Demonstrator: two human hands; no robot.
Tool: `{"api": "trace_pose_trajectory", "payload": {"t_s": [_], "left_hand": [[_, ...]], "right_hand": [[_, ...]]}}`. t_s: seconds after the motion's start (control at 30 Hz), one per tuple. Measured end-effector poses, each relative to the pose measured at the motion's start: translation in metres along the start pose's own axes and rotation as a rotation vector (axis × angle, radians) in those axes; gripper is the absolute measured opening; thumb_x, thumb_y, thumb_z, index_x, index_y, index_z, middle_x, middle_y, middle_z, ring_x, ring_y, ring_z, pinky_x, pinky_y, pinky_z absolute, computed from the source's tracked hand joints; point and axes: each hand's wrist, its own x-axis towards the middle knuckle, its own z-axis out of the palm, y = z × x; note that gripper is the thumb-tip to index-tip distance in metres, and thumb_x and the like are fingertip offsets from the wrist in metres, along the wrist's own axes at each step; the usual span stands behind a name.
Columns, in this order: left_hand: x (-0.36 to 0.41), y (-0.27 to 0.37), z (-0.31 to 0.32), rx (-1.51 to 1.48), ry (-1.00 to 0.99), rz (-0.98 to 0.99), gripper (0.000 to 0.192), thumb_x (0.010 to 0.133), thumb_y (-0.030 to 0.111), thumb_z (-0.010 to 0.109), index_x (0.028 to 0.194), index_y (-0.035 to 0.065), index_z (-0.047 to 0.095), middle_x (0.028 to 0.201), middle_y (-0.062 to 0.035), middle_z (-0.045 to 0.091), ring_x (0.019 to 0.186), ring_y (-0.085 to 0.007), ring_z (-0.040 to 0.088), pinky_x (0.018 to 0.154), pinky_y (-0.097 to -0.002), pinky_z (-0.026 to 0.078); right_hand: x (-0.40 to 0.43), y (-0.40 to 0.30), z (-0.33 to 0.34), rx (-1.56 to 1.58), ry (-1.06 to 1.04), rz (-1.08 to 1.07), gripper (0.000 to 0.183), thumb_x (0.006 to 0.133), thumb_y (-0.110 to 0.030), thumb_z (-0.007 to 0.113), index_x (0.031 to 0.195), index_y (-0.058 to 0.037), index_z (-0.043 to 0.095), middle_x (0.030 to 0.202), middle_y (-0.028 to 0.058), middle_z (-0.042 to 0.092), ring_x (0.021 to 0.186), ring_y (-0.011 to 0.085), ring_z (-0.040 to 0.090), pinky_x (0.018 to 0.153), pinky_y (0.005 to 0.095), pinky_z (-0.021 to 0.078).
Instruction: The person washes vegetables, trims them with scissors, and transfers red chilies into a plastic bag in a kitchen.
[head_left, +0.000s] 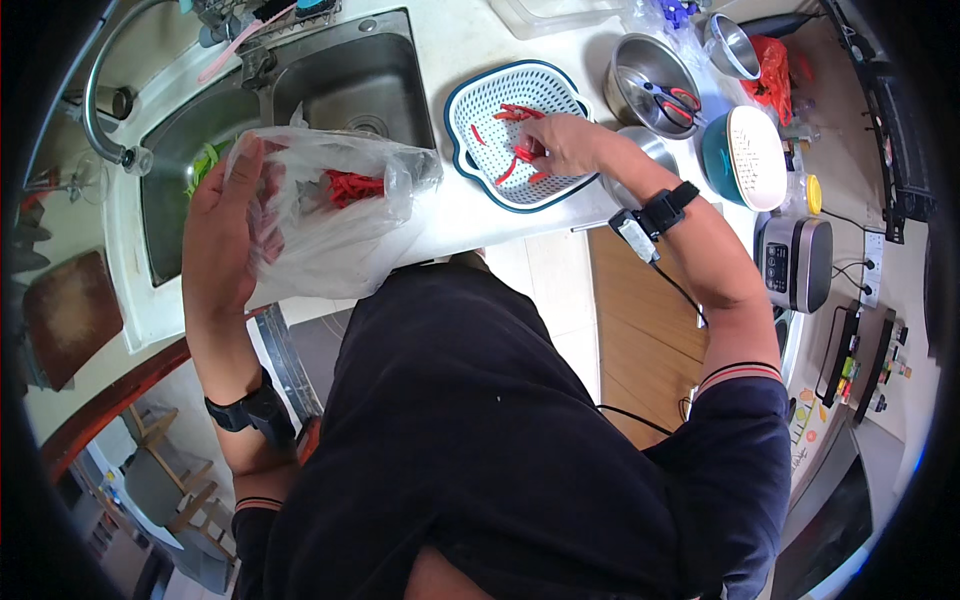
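Note:
My left hand grips one side of a clear plastic bag, held up in front of the sink. Inside the bag lies a bunch of red chili peppers. Over a white colander with a dark blue rim, my right hand pinches red chili pieces between fingers and thumb. Several more red chilies lie scattered on the colander's perforated bottom, partly covered by that hand.
A double-basin steel sink holds green leaves at its left. Beyond the colander stands a steel pot with red-handled scissors in it. To the right are a teal container with a pale lid and a grey appliance.

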Motion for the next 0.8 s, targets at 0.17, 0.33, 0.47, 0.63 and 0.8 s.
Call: {"api": "trace_pose_trajectory", "payload": {"t_s": [0.17, 0.33, 0.47, 0.63, 0.8], "left_hand": [[-0.002, 0.004, 0.003, 0.008, 0.013, -0.015, 0.033, 0.094, 0.040, 0.062, 0.103, 0.0091, 0.064, 0.076, 0.0037, 0.055, 0.047, -0.0035, 0.040, 0.040, -0.0207, 0.031], [-0.006, 0.009, 0.006, 0.011, 0.023, -0.013, 0.031, 0.094, 0.039, 0.062, 0.103, 0.0090, 0.064, 0.076, 0.0039, 0.055, 0.047, -0.0034, 0.040, 0.040, -0.0207, 0.030], [-0.007, 0.009, 0.004, 0.010, 0.019, -0.015, 0.031, 0.094, 0.039, 0.061, 0.103, 0.0092, 0.064, 0.076, 0.0039, 0.055, 0.048, -0.0032, 0.040, 0.040, -0.0210, 0.030], [-0.006, 0.008, 0.000, 0.019, 0.024, -0.015, 0.032, 0.094, 0.040, 0.062, 0.103, 0.0093, 0.064, 0.076, 0.0041, 0.054, 0.048, -0.0032, 0.041, 0.040, -0.0207, 0.030], [-0.005, 0.008, -0.001, 0.019, 0.021, -0.016, 0.032, 0.093, 0.040, 0.063, 0.102, 0.0093, 0.065, 0.076, 0.0038, 0.055, 0.048, -0.0032, 0.041, 0.040, -0.0207, 0.031]], "right_hand": [[0.002, -0.006, 0.012, -0.251, -0.139, 0.062, 0.021, 0.075, -0.014, 0.070, 0.093, -0.0041, 0.069, 0.090, 0.0173, 0.068, 0.088, 0.0344, 0.065, 0.078, 0.0420, 0.0509], [0.012, -0.018, 0.015, -0.355, -0.208, 0.115, 0.016, 0.076, -0.012, 0.068, 0.089, -0.0044, 0.072, 0.092, 0.0177, 0.069, 0.091, 0.0344, 0.066, 0.081, 0.0420, 0.0513], [0.012, -0.018, 0.015, -0.371, -0.175, 0.067, 0.015, 0.077, -0.015, 0.066, 0.086, -0.0036, 0.071, 0.091, 0.0174, 0.069, 0.089, 0.0344, 0.066, 0.080, 0.0417, 0.0513], [0.012, -0.011, -0.011, -0.165, -0.045, 0.007, 0.020, 0.081, -0.023, 0.064, 0.082, -0.0033, 0.069, 0.084, 0.0193, 0.067, 0.083, 0.0366, 0.064, 0.074, 0.0430, 0.0495], [0.020, -0.002, -0.018, -0.216, 0.144, 0.137, 0.024, 0.083, -0.027, 0.063, 0.083, -0.0037, 0.068, 0.082, 0.0193, 0.066, 0.079, 0.0375, 0.063, 0.072, 0.0450, 0.0491]]}}
